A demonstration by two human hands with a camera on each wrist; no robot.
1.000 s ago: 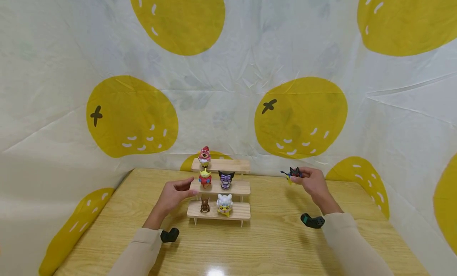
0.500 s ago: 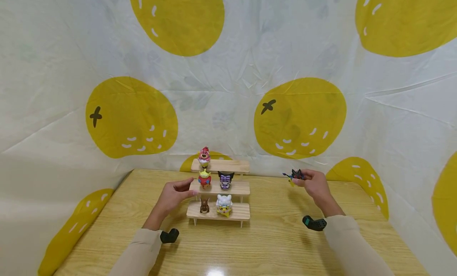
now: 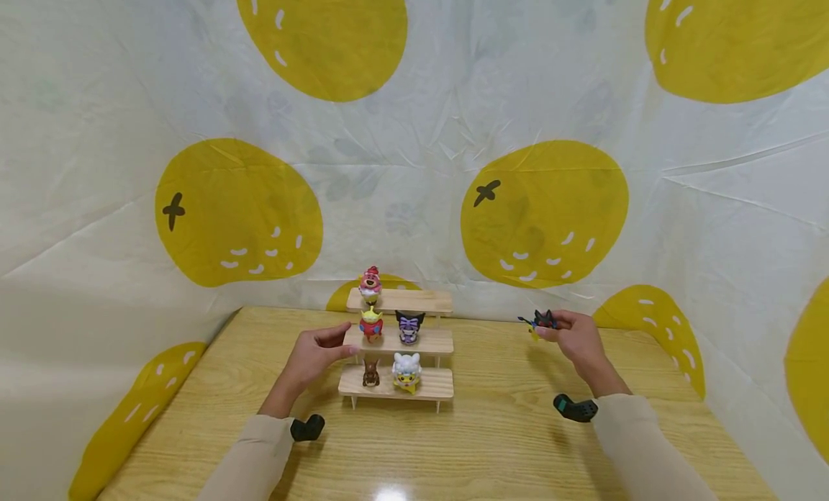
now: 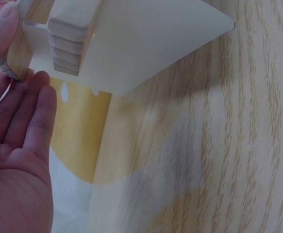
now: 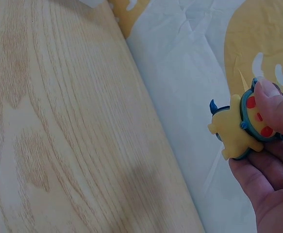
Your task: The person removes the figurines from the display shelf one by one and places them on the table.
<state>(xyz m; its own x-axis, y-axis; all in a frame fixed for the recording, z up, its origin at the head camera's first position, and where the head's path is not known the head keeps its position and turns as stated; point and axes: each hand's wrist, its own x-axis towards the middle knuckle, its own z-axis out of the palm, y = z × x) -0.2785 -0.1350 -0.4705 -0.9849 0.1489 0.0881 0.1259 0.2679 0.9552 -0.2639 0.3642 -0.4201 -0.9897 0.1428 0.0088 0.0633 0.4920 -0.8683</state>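
My right hand [image 3: 580, 342] pinches a small toy figurine [image 5: 236, 124] above the right back of the table. It has a yellow body, red cheeks and a dark blue hood. My left hand [image 3: 312, 357] grips the left end of a three-tier wooden display stand [image 3: 437, 340], thumb and fingers on either side of a board [image 4: 17, 58]. On the stand are a pink bear figurine [image 3: 370, 281] on top, a red-clad green alien figurine [image 3: 371, 326] and a purple-and-black figurine [image 3: 409, 328] in the middle, and a brown figurine [image 3: 370, 373] and white-hooded figurine [image 3: 406, 371] below.
The stand rests on a wood-grain table [image 3: 505, 443]. A white cloth with yellow fruit prints [image 3: 544, 213] hangs behind and at both sides. Black devices sit on the wrists, one of them at the left [image 3: 307, 427].
My right hand has shifted slightly right and a little down with the figurine. My left hand and the stand keep their place.
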